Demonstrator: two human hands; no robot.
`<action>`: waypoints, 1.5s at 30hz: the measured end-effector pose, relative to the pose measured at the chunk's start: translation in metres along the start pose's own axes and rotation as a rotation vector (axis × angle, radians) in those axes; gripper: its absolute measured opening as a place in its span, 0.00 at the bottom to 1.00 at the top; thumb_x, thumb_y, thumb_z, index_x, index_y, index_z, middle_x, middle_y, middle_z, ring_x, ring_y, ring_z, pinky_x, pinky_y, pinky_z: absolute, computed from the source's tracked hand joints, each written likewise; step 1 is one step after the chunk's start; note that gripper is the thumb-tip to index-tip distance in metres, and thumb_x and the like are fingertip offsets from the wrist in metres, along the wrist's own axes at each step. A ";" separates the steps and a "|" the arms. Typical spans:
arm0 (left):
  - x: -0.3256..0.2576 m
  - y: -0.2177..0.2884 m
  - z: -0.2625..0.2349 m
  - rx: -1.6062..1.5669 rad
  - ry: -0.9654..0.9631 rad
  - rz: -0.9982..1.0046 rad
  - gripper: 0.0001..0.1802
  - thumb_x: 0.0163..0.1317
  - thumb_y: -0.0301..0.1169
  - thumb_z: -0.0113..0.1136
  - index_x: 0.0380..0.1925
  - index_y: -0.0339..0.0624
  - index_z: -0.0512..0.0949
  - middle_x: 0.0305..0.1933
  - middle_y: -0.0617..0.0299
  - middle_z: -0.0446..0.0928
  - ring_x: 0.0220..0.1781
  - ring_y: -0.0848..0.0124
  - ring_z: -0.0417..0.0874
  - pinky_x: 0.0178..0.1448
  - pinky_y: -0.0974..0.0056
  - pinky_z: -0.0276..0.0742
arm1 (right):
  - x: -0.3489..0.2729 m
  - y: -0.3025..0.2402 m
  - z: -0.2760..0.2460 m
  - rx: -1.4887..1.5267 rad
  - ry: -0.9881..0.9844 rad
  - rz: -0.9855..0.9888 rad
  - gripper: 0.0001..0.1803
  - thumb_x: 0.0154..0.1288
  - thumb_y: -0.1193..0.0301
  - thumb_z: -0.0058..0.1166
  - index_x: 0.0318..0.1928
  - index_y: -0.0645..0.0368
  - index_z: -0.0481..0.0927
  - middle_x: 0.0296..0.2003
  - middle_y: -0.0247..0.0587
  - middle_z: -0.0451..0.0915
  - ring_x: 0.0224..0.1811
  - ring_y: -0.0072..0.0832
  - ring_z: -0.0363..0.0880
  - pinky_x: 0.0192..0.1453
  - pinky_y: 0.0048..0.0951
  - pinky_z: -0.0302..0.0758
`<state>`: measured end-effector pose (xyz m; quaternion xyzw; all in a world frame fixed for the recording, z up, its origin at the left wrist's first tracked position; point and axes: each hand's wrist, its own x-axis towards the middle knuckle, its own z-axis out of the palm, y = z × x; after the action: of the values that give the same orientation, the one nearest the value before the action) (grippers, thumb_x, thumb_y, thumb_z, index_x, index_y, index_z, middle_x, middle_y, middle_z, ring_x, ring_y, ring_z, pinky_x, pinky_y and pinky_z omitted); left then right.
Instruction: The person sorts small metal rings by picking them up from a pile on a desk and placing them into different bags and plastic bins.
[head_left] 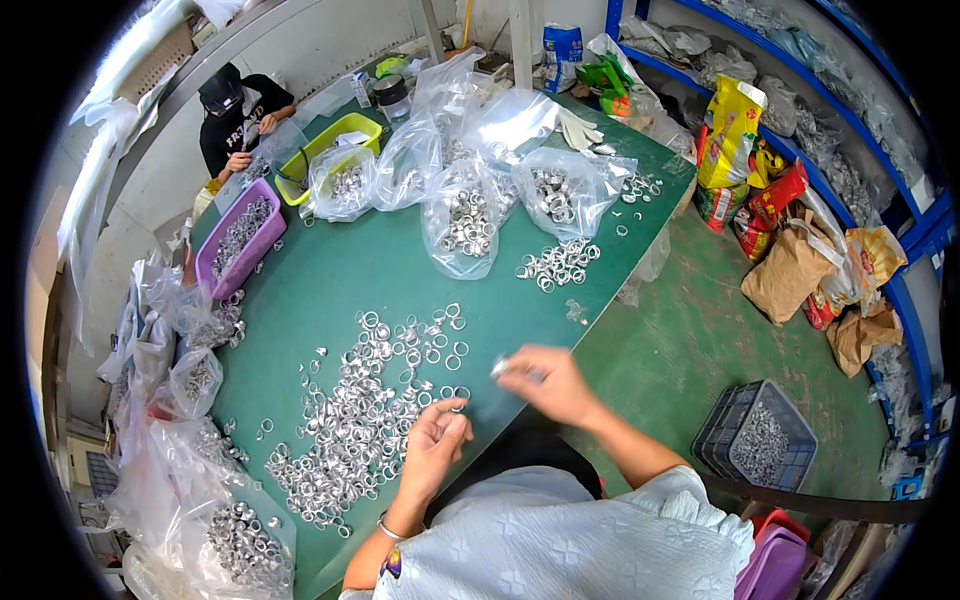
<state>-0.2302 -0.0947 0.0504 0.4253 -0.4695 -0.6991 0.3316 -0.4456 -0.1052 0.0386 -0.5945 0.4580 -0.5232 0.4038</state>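
Note:
A broad pile of silver metal rings (350, 430) lies on the green tabletop (330, 270) in front of me. My left hand (437, 440) is at the pile's right side, its fingers curled in. A ring shows by the left index fingertip, but I cannot tell whether the fingers hold it. My right hand (548, 385) is above the table's right edge, pinching a small silver ring (499, 368) between thumb and fingertips. Slight blur covers this hand. Farther off, a smaller cluster of rings (558, 264) lies near the same edge.
Clear plastic bags of rings (468, 222) stand along the far side, and more bags (250, 540) line the left. Purple (240, 240) and lime-green bins (330, 150) sit far left, near another person (235, 120). A grey crate of metal pieces (760, 440) stands on the floor at right.

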 end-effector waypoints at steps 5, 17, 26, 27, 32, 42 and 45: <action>0.001 -0.019 0.001 0.178 -0.006 -0.095 0.12 0.68 0.31 0.48 0.47 0.36 0.71 0.22 0.69 0.70 0.18 0.85 0.63 0.20 0.78 0.56 | 0.037 0.077 -0.116 -0.286 0.644 0.038 0.07 0.53 0.73 0.61 0.30 0.65 0.81 0.27 0.36 0.81 0.30 0.20 0.76 0.37 0.25 0.73; -0.004 -0.034 0.000 0.267 0.012 -0.104 0.10 0.65 0.26 0.51 0.44 0.35 0.73 0.23 0.68 0.72 0.25 0.83 0.68 0.29 0.76 0.65 | 0.114 0.111 -0.257 -0.995 0.830 0.314 0.11 0.50 0.62 0.65 0.34 0.51 0.83 0.28 0.44 0.81 0.35 0.43 0.80 0.39 0.41 0.74; -0.003 -0.037 -0.001 0.197 0.014 -0.116 0.10 0.65 0.26 0.50 0.44 0.35 0.73 0.23 0.68 0.71 0.24 0.83 0.67 0.28 0.76 0.63 | 0.114 0.133 -0.274 -0.996 0.721 0.276 0.13 0.52 0.63 0.64 0.40 0.50 0.83 0.27 0.43 0.80 0.32 0.38 0.80 0.38 0.36 0.74; -0.003 -0.037 -0.001 0.198 0.012 -0.120 0.10 0.65 0.26 0.50 0.44 0.35 0.73 0.23 0.68 0.71 0.24 0.83 0.67 0.28 0.77 0.63 | 0.111 0.135 -0.277 -0.902 0.747 0.252 0.13 0.52 0.63 0.63 0.39 0.50 0.83 0.26 0.43 0.80 0.31 0.38 0.80 0.38 0.36 0.74; -0.003 -0.035 -0.001 0.164 0.005 -0.120 0.10 0.66 0.26 0.49 0.45 0.34 0.73 0.23 0.68 0.71 0.23 0.83 0.67 0.26 0.77 0.62 | 0.099 0.140 -0.279 -0.767 0.818 0.202 0.12 0.53 0.64 0.62 0.39 0.54 0.83 0.22 0.41 0.78 0.28 0.31 0.78 0.36 0.33 0.73; 0.001 -0.034 -0.019 0.082 0.140 -0.093 0.14 0.63 0.19 0.41 0.47 0.34 0.71 0.33 0.64 0.74 0.22 0.82 0.65 0.21 0.77 0.61 | 0.088 0.072 -0.131 -0.058 0.279 0.246 0.12 0.67 0.65 0.50 0.36 0.61 0.81 0.15 0.20 0.64 0.15 0.08 0.54 0.17 0.15 0.50; 0.001 -0.027 -0.035 0.194 0.222 -0.013 0.15 0.61 0.18 0.42 0.46 0.34 0.73 0.35 0.64 0.74 0.24 0.82 0.66 0.23 0.76 0.63 | 0.087 0.038 -0.059 -0.110 -0.051 0.265 0.09 0.63 0.69 0.53 0.39 0.58 0.83 0.18 0.22 0.68 0.19 0.10 0.61 0.22 0.15 0.57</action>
<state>-0.2003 -0.0994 0.0178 0.5329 -0.4926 -0.6013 0.3344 -0.5059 -0.1990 0.0317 -0.5633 0.5500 -0.4241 0.4476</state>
